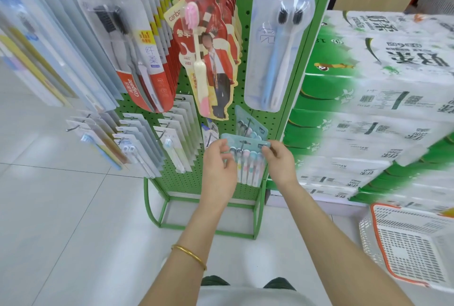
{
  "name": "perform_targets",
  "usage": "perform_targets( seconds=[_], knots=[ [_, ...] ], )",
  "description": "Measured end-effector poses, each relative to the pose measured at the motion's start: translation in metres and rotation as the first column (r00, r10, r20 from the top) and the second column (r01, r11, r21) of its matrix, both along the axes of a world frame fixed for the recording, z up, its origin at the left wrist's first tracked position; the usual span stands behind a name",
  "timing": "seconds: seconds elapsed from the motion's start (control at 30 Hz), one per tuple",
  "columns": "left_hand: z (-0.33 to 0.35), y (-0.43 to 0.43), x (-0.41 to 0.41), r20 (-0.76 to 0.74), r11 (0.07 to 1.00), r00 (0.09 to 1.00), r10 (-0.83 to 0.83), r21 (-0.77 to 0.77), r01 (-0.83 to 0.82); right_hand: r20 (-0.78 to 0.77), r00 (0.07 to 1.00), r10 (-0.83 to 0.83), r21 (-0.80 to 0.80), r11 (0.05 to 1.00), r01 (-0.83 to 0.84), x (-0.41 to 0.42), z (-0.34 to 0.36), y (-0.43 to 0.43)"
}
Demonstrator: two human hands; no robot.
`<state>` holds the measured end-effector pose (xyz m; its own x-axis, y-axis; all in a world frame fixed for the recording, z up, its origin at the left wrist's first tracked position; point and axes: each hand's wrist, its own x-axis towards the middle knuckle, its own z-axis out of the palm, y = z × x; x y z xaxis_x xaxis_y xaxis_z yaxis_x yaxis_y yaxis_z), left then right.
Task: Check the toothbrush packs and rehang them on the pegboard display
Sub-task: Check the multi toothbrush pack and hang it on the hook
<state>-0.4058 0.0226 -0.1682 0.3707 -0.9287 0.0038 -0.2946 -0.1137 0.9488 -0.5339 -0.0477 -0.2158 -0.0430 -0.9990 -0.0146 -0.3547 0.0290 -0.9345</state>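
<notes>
Head view: left hand (218, 158) and right hand (278, 158) each pinch an upper corner of the light-blue multi-brush pack (247, 156) at the low peg (242, 146) on the green pegboard (266, 84). Keep pack level; thread hang-hole squarely onto peg.

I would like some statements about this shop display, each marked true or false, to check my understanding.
1. The left hand and the right hand both hold the light blue toothbrush pack. True.
2. The pegboard is red. False: the pegboard is green.
3. A gold bangle is on the right wrist. False: the bangle is on the left wrist.
4. A white basket with an orange rim stands at the right. True.
</notes>
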Motion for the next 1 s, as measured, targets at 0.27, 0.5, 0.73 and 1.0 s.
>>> perform_targets(
  seconds=[0.27, 0.5, 0.73, 1.0],
  knots=[
    [-0.005, 0.005, 0.005, 0.018, 0.995, 0.995, 0.095, -0.025, -0.094, 0.088, 0.993, 0.073, 0.03, 0.997, -0.076, -0.002, 0.003, 0.015],
    [-0.009, 0.009, 0.013, 0.038, 0.984, 0.984, 0.176, -0.044, -0.175, 0.169, 0.979, 0.118, 0.054, 0.99, -0.128, -0.007, 0.003, 0.024],
    [-0.017, 0.01, 0.016, 0.033, 0.977, 0.976, 0.214, -0.02, -0.214, 0.197, 0.972, 0.127, 0.102, 0.984, -0.149, -0.006, 0.007, 0.022],
    [-0.023, 0.014, 0.015, 0.0, 0.978, 0.978, 0.209, -0.015, -0.209, 0.231, 0.959, 0.165, 0.11, 0.975, -0.195, -0.012, 0.012, 0.026]
  ],
)
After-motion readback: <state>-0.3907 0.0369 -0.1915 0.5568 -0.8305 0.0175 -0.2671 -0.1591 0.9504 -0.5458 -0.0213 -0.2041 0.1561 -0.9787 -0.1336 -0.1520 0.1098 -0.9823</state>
